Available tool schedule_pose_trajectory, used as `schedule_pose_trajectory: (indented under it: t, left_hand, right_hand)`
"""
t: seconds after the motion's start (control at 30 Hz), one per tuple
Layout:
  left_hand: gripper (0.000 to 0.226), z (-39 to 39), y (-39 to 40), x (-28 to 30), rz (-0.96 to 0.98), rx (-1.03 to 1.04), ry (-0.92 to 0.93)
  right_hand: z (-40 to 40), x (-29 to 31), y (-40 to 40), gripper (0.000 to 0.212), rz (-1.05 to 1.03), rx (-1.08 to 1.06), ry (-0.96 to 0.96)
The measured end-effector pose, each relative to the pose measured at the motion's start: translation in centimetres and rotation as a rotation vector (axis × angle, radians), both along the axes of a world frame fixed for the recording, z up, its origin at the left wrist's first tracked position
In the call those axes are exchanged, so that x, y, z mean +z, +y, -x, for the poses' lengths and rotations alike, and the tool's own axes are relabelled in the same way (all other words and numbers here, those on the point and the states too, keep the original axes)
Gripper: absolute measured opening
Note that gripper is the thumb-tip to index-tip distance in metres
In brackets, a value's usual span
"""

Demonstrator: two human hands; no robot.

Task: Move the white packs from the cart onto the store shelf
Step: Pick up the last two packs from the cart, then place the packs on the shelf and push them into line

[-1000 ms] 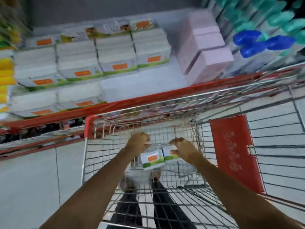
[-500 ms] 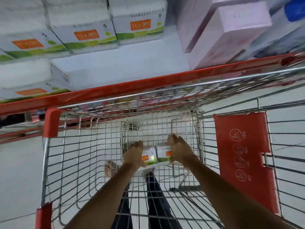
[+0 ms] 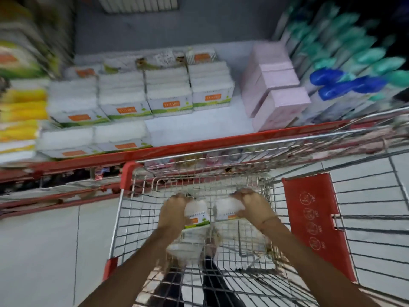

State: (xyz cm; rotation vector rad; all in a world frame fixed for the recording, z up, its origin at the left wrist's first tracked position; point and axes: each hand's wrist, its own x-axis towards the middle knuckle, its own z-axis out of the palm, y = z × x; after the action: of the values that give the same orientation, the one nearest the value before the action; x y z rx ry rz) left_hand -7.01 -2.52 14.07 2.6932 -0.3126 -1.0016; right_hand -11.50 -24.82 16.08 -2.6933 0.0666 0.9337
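Observation:
My left hand point(image 3: 173, 210) grips one white pack point(image 3: 197, 212) with an orange and green label, and my right hand point(image 3: 253, 206) grips a second white pack point(image 3: 226, 208). Both packs are held side by side above the inside of the wire cart point(image 3: 124, 218), near its front end. Another white pack point(image 3: 186, 251) lies lower in the cart, blurred. The store shelf point(image 3: 199, 127), with its red front edge, carries rows of the same white packs point(image 3: 168, 94) at left and centre, with a bare patch in front of them.
Pink boxes point(image 3: 276, 94) stand on the shelf to the right of the white packs, then bottles with blue and green caps point(image 3: 345, 83). Yellow packs point(image 3: 22, 111) fill the far left. A red plastic flap point(image 3: 314, 222) hangs on the cart's right side. The floor is pale tile.
Both hands have lifted the two packs higher in the cart and drawn them slightly apart. The view has tilted up, so more of the shelf shows.

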Motion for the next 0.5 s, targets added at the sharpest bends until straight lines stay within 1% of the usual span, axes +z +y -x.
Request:
schedule_pose_trajectory:
  t: [0.1,0.2,0.33,0.4,0.5]
  left_hand:
    - [0.064,-1.4,1.2,4.7,0.029,0.074,-0.081]
    - [0.067,-3.3,1.5,9.1,0.108,0.067,-0.182]
    - [0.073,-6.3,1.1,14.9,0.253,0.039,-0.371]
    - [0.074,-8.2,0.5,16.5,0.264,0.037,-0.440]
    - [0.074,-10.8,-0.6,17.5,0.257,0.074,-0.504]
  right_hand:
    - [-1.3,5.3,0.5,0.058,0.013,-0.048,-0.135]
    - [-3.1,9.6,1.1,0.059,-0.011,-0.068,-0.310]
    - [-5.5,14.7,1.6,0.058,-0.032,-0.077,-0.556]
    - [-7.2,16.2,1.5,0.058,-0.028,-0.067,-0.632]
    - [-9.7,17.2,1.4,0.059,-0.010,-0.062,-0.666]
